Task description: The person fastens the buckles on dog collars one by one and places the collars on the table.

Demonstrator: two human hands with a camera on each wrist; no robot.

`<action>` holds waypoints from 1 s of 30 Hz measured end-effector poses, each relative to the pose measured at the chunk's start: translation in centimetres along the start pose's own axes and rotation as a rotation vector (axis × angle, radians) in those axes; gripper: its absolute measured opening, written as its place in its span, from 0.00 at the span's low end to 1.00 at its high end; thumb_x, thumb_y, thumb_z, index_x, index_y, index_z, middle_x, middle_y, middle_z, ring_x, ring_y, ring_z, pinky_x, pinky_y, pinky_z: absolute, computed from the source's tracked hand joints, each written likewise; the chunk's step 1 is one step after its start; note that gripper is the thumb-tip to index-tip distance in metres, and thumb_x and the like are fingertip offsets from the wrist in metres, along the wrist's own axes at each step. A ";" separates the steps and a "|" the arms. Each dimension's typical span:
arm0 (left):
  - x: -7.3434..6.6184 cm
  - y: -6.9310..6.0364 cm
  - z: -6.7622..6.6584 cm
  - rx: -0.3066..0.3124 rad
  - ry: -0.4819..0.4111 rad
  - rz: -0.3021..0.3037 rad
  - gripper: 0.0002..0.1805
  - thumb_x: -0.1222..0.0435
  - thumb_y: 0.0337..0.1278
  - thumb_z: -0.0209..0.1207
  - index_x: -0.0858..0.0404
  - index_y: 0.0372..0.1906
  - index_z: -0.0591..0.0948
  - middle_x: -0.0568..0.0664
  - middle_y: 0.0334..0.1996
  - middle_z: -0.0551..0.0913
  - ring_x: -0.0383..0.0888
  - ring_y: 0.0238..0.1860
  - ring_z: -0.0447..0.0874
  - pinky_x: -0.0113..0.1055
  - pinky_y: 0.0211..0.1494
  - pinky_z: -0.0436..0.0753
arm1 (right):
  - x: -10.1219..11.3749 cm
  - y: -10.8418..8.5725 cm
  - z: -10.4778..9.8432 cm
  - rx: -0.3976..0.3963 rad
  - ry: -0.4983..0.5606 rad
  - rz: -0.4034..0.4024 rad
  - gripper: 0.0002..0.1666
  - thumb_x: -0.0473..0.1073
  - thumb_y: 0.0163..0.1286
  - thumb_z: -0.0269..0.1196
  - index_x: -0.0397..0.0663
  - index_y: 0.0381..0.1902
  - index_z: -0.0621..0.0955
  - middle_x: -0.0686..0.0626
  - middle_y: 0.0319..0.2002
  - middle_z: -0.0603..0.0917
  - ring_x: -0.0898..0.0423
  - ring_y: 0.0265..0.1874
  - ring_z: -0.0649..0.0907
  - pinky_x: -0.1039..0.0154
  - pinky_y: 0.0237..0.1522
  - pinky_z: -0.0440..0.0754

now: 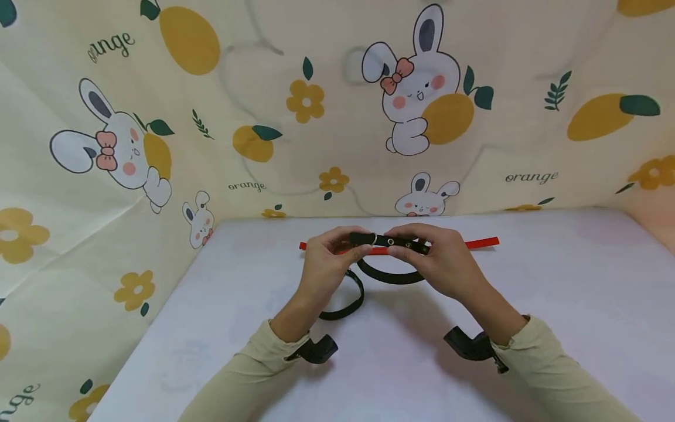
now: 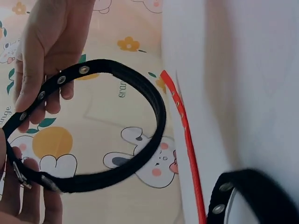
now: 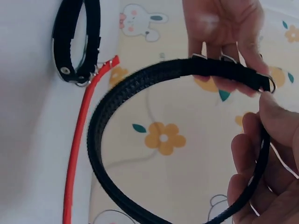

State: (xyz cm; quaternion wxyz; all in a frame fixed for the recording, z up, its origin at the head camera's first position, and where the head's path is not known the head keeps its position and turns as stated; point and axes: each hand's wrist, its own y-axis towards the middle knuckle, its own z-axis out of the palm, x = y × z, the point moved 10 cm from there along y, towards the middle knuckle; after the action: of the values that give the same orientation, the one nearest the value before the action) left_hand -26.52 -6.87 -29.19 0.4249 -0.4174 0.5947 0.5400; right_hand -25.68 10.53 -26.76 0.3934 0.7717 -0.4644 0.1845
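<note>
Both hands hold a black collar (image 1: 391, 278) above the table, bent into a loop with metal eyelets. My left hand (image 1: 332, 258) pinches the buckle end between thumb and fingers; a metal D-ring shows beside the fingertips in the right wrist view. My right hand (image 1: 445, 258) pinches the eyelet end, and the two ends overlap between the hands. In the left wrist view the eyelets run along the collar (image 2: 156, 116) near the right hand (image 2: 58, 35). Whether the buckle is fastened cannot be told.
A second black collar (image 1: 354, 305), closed into a ring, stands on the white table (image 1: 211, 351) behind the left wrist. A red collar (image 1: 482, 242) lies stretched out flat beyond the hands. Patterned cloth (image 1: 327, 35) rises at the table's back and left.
</note>
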 end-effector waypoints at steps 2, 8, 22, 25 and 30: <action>0.1 0.1 0.0 0.005 -0.016 -0.006 0.14 0.71 0.51 0.70 0.64 0.46 0.87 0.52 0.42 0.88 0.42 0.43 0.86 0.33 0.47 0.82 | -0.1 0.1 0.3 0.006 -0.002 0.015 0.16 0.49 0.62 0.72 0.61 0.49 0.87 0.55 0.43 0.89 0.57 0.37 0.80 0.66 0.32 0.77; 1.2 0.4 -0.5 0.014 -0.031 -0.082 0.13 0.68 0.54 0.69 0.62 0.46 0.87 0.49 0.43 0.88 0.42 0.44 0.86 0.34 0.51 0.84 | -0.6 0.1 0.7 0.030 -0.023 0.039 0.18 0.50 0.63 0.71 0.59 0.52 0.85 0.54 0.44 0.89 0.55 0.41 0.81 0.60 0.40 0.78; 1.2 0.6 -0.2 0.057 -0.065 -0.059 0.14 0.70 0.53 0.69 0.64 0.47 0.85 0.53 0.42 0.88 0.40 0.41 0.86 0.31 0.50 0.84 | 0.6 0.4 0.3 0.015 -0.050 0.013 0.13 0.48 0.63 0.71 0.60 0.47 0.87 0.54 0.45 0.89 0.57 0.49 0.81 0.64 0.39 0.78; 0.7 0.5 0.3 0.073 -0.069 -0.030 0.15 0.70 0.52 0.70 0.65 0.47 0.86 0.55 0.44 0.87 0.41 0.44 0.86 0.34 0.53 0.84 | 1.0 0.4 0.2 -0.001 -0.051 -0.004 0.13 0.49 0.63 0.72 0.60 0.46 0.87 0.55 0.43 0.89 0.57 0.47 0.82 0.63 0.38 0.78; 1.3 0.0 0.4 0.067 -0.064 -0.063 0.16 0.69 0.51 0.71 0.66 0.47 0.86 0.54 0.44 0.88 0.43 0.45 0.87 0.37 0.56 0.84 | 1.6 0.2 0.9 -0.001 -0.053 -0.038 0.14 0.49 0.62 0.72 0.59 0.46 0.88 0.56 0.43 0.90 0.57 0.45 0.83 0.57 0.42 0.82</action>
State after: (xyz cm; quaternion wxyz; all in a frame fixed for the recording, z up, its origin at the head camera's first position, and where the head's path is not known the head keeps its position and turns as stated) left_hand -26.89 -6.51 -30.44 0.4742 -0.4041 0.5852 0.5189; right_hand -25.13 8.86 -26.22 0.3847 0.7847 -0.4602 0.1562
